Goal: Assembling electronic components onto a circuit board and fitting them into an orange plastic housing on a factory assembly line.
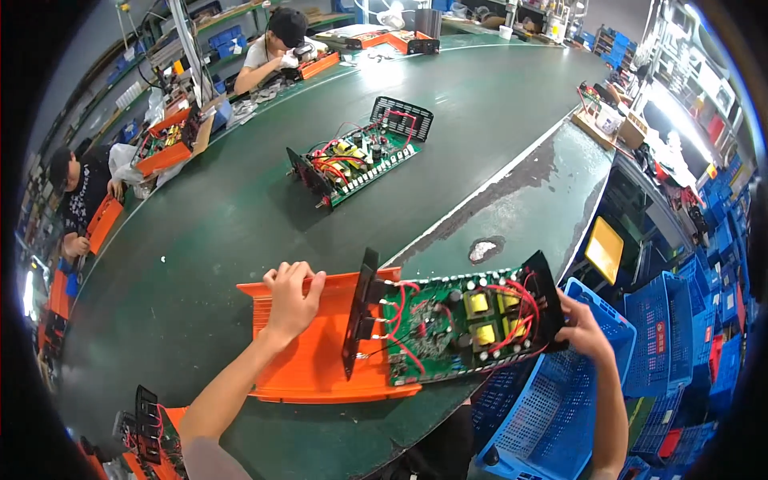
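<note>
An orange metal casing (pixel 304 364) lies on the green work surface in front of me. My left hand (pixel 293 302) is closed over its far edge, fingers bent at the rim. Partly over the casing's right end sits a green circuit board (pixel 432 332) with yellow-wrapped transformers, red wires and a black panel upright at each end. My right hand (pixel 584 326) grips the right black end panel (pixel 546 296), fingers partly hidden behind it. The left black end panel (pixel 362 316) stands inside the casing, roughly midway along it.
Another board assembly (pixel 360 156) with black end panels sits farther back. A blue plastic crate (pixel 552 416) is at my right, below the table edge, near a yellow tray (pixel 605 250). Two people work along the left side. More orange units (pixel 172 144) line that edge.
</note>
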Demonstrator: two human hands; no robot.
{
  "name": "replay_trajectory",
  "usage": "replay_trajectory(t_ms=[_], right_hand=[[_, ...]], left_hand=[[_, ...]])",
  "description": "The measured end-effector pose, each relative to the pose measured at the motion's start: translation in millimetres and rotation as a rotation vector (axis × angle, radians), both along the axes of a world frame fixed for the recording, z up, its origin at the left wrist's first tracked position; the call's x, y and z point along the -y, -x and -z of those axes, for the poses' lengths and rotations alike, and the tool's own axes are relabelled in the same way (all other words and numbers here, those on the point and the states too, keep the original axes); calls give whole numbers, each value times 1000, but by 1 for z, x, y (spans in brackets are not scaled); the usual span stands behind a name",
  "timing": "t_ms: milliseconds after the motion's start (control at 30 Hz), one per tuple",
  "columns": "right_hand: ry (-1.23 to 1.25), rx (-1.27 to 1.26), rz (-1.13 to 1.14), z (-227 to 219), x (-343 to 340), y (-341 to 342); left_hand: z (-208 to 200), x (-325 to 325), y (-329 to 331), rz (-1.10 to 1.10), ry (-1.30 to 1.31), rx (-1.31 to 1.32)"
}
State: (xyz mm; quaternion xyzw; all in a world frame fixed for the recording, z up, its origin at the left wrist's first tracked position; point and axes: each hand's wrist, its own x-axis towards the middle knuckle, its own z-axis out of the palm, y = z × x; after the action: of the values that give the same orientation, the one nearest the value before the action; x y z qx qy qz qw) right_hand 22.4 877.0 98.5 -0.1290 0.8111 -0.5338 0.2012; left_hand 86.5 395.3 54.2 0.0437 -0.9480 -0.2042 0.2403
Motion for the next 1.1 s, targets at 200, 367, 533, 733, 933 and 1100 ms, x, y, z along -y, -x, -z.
replay_trajectory(t_ms=[200, 367, 533, 733, 933, 1100], right_hand=[[-112, -90, 18, -1, -19, 64], [-84, -42, 9, -2, -16, 63], [6, 144, -60, -39, 10, 37], [-197, 334, -274, -67, 24, 36], [-170, -359, -289, -35, 89, 190], [-49, -775, -6, 2, 203, 351]], left_hand=[[-1, -26, 25, -6, 18, -1], [-15, -20, 18, -4, -5, 84], [-40, -6, -22, -80, -32, 117], [-62, 45, -27, -196, -485, 525], [-56, 88, 119, -266, -571, 324], [-41, 90, 198, -429, -690, 400]])
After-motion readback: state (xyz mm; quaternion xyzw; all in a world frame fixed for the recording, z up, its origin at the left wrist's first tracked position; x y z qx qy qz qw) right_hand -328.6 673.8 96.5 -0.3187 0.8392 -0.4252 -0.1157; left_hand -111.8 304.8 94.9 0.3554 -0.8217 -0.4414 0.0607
